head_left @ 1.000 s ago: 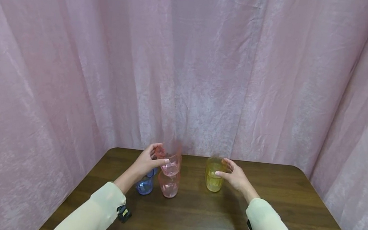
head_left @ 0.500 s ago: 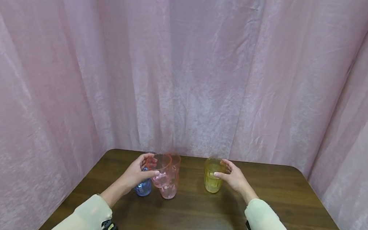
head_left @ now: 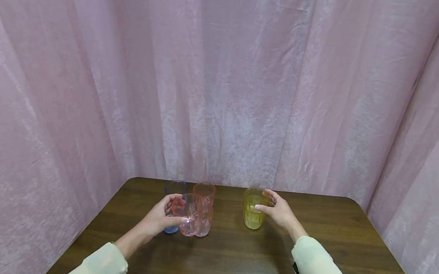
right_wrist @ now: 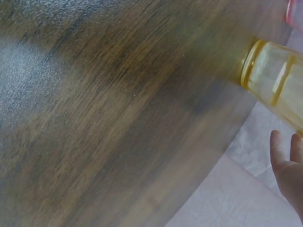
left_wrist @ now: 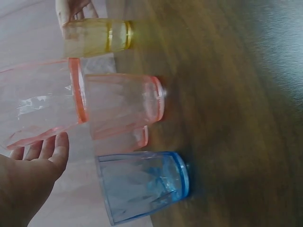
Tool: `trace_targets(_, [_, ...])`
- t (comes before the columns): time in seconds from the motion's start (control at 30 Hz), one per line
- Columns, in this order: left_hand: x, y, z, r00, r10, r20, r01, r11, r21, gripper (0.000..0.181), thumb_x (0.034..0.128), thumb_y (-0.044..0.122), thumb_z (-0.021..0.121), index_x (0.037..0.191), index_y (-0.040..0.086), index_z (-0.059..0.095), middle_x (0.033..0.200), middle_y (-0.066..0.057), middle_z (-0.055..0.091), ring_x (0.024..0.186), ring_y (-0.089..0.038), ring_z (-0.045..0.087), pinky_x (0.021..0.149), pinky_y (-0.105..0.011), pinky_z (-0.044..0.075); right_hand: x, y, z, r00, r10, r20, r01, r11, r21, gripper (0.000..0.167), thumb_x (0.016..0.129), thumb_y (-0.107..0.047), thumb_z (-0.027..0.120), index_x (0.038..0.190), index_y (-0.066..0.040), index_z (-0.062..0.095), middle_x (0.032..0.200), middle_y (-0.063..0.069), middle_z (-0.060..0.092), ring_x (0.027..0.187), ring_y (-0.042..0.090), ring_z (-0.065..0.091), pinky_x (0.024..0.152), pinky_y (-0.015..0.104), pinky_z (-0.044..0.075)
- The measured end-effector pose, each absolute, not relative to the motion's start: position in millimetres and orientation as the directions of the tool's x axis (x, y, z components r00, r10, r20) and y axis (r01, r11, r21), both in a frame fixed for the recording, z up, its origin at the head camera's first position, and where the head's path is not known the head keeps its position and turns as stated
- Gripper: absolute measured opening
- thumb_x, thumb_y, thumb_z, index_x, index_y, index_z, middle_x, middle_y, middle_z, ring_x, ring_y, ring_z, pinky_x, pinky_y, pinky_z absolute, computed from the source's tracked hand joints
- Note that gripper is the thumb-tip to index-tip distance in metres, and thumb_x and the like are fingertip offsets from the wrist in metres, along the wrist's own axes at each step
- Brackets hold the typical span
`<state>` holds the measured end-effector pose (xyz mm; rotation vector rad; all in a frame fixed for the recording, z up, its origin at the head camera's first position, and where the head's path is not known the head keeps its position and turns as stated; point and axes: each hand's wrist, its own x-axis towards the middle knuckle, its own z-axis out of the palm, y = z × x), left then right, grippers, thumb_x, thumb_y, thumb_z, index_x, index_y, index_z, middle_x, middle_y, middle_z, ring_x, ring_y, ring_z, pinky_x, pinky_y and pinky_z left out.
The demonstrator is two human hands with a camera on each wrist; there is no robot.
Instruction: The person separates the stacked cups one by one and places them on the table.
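Note:
My left hand [head_left: 157, 216] grips a clear pink cup [head_left: 191, 208] by its side, just in front of the standing cups. Behind that cup stands another pink cup [head_left: 206, 205], with a blue cup [head_left: 176, 188] to its left, partly hidden by the hand. In the left wrist view the held pink cup [left_wrist: 42, 101] is closest, and two more pink shapes show beyond it beside the blue cup [left_wrist: 142, 189]. My right hand [head_left: 279, 209] holds a yellow cup [head_left: 252, 216] upright; a line crosses its wall, and I cannot tell whether two are nested.
All this is on a dark brown wooden table [head_left: 232, 264] with rounded far corners. A pink curtain [head_left: 247, 91] hangs right behind the far edge and along both sides. Bare tabletop lies between the pink and yellow cups and toward the front.
My left hand has brought its pink cup from above the other pink cup down, leftward and toward me. More of the blue cup now shows. The right hand stays on the yellow cup.

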<state>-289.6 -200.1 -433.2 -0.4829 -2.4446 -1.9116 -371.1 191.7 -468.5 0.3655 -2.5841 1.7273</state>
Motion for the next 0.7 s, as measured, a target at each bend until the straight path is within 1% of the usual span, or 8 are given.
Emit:
trace_targets(0.1, [-287, -201, -437, -0.953, 0.245, 0.177, 0.230, 0.207, 0.951, 0.074, 0.0802, 0.008, 0.081, 0.141, -0.003, 0.040, 0.135, -0.022, 0.052, 0.128, -0.036, 0.048, 0.104, -0.036, 0.043, -372, 192, -469, -0.972, -0.187, 0.142, -0.203, 0.366, -0.908, 0.080, 0.090, -0.023, 0.076, 0.150, 0.005, 0.032, 0.151, 0.024, 0.039, 0.139, 0.047, 0.033, 0.112, 0.057, 0.030])
trace_targets(0.2, [-284, -203, -439, -0.954, 0.257, 0.154, 0.214, 0.222, 0.951, 0.077, 0.0806, 0.011, 0.081, 0.144, 0.000, 0.038, 0.138, -0.018, 0.051, 0.132, -0.035, 0.045, 0.112, -0.047, 0.034, -372, 192, -469, -0.972, -0.188, 0.142, -0.204, 0.370, -0.906, 0.080, 0.090, -0.023, 0.076, 0.150, 0.005, 0.032, 0.151, 0.024, 0.039, 0.139, 0.047, 0.032, 0.112, 0.058, 0.030])
trace_targets(0.27, [-281, -204, -441, -0.953, 0.268, 0.142, 0.208, 0.236, 0.949, 0.078, 0.0818, 0.013, 0.081, 0.145, 0.001, 0.037, 0.140, -0.016, 0.050, 0.134, -0.035, 0.042, 0.114, -0.051, 0.030, -372, 192, -469, -0.972, -0.186, 0.143, -0.203, 0.369, -0.907, 0.080, 0.090, -0.022, 0.076, 0.150, 0.005, 0.032, 0.151, 0.025, 0.040, 0.139, 0.047, 0.032, 0.112, 0.058, 0.030])
trace_targets(0.33, [-280, -205, -444, -0.950, 0.283, 0.132, 0.202, 0.232, 0.952, 0.078, 0.0825, 0.014, 0.080, 0.145, 0.001, 0.035, 0.141, -0.017, 0.048, 0.134, -0.037, 0.042, 0.113, -0.051, 0.031, -372, 192, -469, -0.972, -0.185, 0.144, -0.204, 0.367, -0.908, 0.079, 0.090, -0.021, 0.076, 0.150, 0.005, 0.032, 0.151, 0.025, 0.040, 0.139, 0.047, 0.032, 0.112, 0.058, 0.030])
trace_targets(0.43, [-277, -206, -449, -0.944, 0.306, 0.119, 0.189, 0.211, 0.959, 0.080, 0.0830, 0.012, 0.080, 0.146, -0.002, 0.033, 0.142, -0.021, 0.046, 0.133, -0.040, 0.042, 0.110, -0.048, 0.038, -373, 192, -470, -0.972, -0.185, 0.146, -0.206, 0.365, -0.908, 0.079, 0.089, -0.021, 0.076, 0.150, 0.005, 0.032, 0.151, 0.024, 0.040, 0.139, 0.047, 0.032, 0.112, 0.057, 0.030])
trace_targets(0.7, [-271, -204, -466, -0.933, 0.347, 0.094, 0.173, 0.205, 0.963, 0.080, 0.0803, 0.008, 0.080, 0.144, -0.004, 0.033, 0.140, -0.023, 0.045, 0.130, -0.039, 0.043, 0.108, -0.043, 0.040, -372, 192, -470, -0.973, -0.184, 0.136, -0.197, 0.366, -0.910, 0.081, 0.089, -0.024, 0.077, 0.150, 0.004, 0.032, 0.151, 0.024, 0.039, 0.139, 0.047, 0.032, 0.112, 0.058, 0.030])
